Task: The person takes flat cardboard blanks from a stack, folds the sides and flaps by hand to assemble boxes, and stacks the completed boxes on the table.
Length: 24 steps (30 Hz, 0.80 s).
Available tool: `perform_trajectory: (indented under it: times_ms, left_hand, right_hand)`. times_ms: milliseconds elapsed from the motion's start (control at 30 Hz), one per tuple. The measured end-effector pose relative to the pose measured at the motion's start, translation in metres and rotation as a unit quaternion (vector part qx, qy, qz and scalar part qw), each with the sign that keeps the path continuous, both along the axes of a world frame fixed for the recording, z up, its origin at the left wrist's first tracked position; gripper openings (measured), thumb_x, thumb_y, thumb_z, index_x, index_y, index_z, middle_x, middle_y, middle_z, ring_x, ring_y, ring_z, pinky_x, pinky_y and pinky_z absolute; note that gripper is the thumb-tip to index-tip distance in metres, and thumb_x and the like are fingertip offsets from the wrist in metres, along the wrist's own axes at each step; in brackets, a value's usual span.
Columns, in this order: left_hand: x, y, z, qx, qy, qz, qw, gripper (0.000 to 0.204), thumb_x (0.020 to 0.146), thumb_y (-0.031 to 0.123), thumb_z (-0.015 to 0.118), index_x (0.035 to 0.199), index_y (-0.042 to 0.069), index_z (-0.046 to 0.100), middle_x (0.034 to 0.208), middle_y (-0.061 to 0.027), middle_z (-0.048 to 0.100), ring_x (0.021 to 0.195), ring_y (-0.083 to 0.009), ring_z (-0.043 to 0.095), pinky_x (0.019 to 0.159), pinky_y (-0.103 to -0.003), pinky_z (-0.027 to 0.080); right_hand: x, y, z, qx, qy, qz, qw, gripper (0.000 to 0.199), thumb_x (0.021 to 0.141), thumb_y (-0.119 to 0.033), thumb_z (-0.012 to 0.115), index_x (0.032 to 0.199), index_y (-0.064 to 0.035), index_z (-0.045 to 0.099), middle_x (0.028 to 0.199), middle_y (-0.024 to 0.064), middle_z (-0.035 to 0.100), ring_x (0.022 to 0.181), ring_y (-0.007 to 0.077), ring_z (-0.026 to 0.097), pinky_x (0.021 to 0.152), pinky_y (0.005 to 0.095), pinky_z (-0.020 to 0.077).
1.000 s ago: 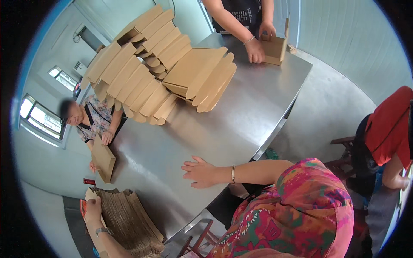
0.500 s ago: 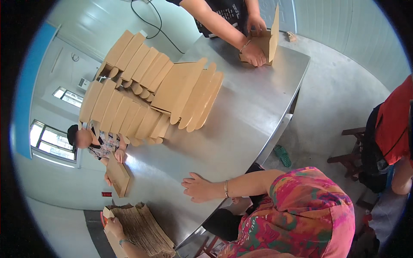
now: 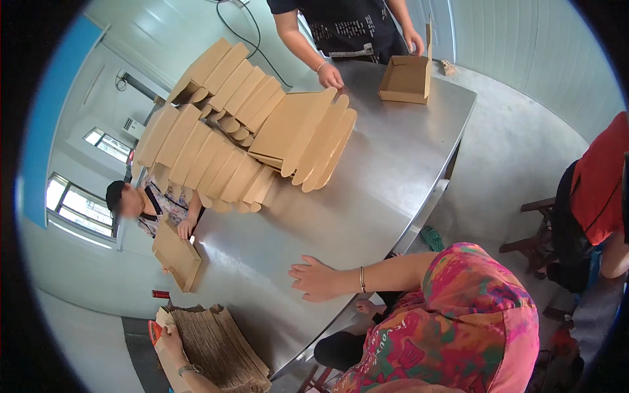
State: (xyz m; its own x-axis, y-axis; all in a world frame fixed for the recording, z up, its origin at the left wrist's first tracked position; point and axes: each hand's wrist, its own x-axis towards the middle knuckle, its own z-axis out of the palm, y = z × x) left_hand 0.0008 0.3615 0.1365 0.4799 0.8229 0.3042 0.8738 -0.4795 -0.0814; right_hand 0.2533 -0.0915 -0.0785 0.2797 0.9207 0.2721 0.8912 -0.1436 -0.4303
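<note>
Left hand (image 3: 169, 338) on the near-left edge of the flat cardboard stack (image 3: 213, 344). Fingers are hidden, so can't tell if the grip is clenched. Right hand out of view. The stack sits just off the worktop (image 3: 367, 196) near-left corner. A co-worker's hand (image 3: 316, 279) lies flat and released on the near edge. Folded boxes (image 3: 255, 141) are piled at the far-left side, with an open box (image 3: 405, 78) at the far corner.

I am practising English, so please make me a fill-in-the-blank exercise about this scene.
The table has a shiny ____ top.
The stacked boxes are made of ____.
The flat hand on the table wears a ____ at its wrist.
The open box at the far corner is ____.
Missing: metal; cardboard; bracelet; empty.
</note>
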Motion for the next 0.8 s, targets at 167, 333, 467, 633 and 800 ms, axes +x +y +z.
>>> perform_trajectory:
  times_ms: [167,333,467,633,800]
  left_hand:
    - [0.006,-0.013,0.004,-0.029,0.095,0.036,0.994,0.064,0.088,0.056,0.046,0.141,0.020,0.044,0.124,-0.0215,0.060,0.114,-0.0400,0.057,0.098,-0.048,0.043]
    - [0.015,-0.044,0.008,-0.084,-0.047,-0.030,0.995,0.050,0.092,0.030,0.059,0.125,-0.008,0.055,0.117,-0.0237,0.063,0.107,-0.0324,0.061,0.093,-0.038,0.046]
    - [0.016,-0.072,0.022,-0.137,-0.083,-0.015,0.987,0.043,0.093,0.026,0.060,0.119,-0.008,0.059,0.111,-0.0178,0.066,0.101,-0.0252,0.062,0.088,-0.035,0.047]
    - [-0.005,-0.040,0.010,-0.137,-0.164,-0.061,0.975,0.040,0.091,0.038,0.058,0.110,0.005,0.069,0.107,-0.0218,0.067,0.100,-0.0370,0.064,0.085,-0.042,0.049]
    - [-0.002,-0.018,0.004,-0.043,-0.119,-0.064,0.990,0.035,0.093,0.030,0.055,0.101,-0.001,0.069,0.094,-0.0241,0.067,0.086,-0.0400,0.065,0.075,-0.046,0.051]
  right_hand:
    - [-0.002,-0.002,0.004,0.004,-0.022,0.009,1.000,0.040,0.084,-0.033,0.059,0.115,-0.0078,0.061,0.140,0.0162,0.045,0.136,0.0278,0.034,0.110,0.0534,0.0197]
    - [-0.005,0.001,-0.004,0.030,-0.035,0.001,0.999,0.040,0.085,-0.033,0.059,0.114,-0.0075,0.061,0.137,0.0159,0.047,0.135,0.0280,0.035,0.109,0.0531,0.0216]
    - [-0.003,0.001,-0.001,0.020,-0.030,0.002,0.999,0.039,0.085,-0.034,0.058,0.114,-0.0079,0.061,0.136,0.0158,0.048,0.135,0.0280,0.035,0.110,0.0530,0.0202]
    - [-0.003,0.005,-0.003,0.034,-0.021,-0.004,0.999,0.038,0.086,-0.034,0.058,0.113,-0.0076,0.062,0.137,0.0157,0.048,0.135,0.0281,0.035,0.111,0.0530,0.0184]
    - [0.005,-0.003,-0.008,0.041,-0.030,-0.018,0.999,0.039,0.084,-0.032,0.060,0.116,-0.0104,0.061,0.133,0.0134,0.050,0.134,0.0264,0.037,0.110,0.0528,0.0209]
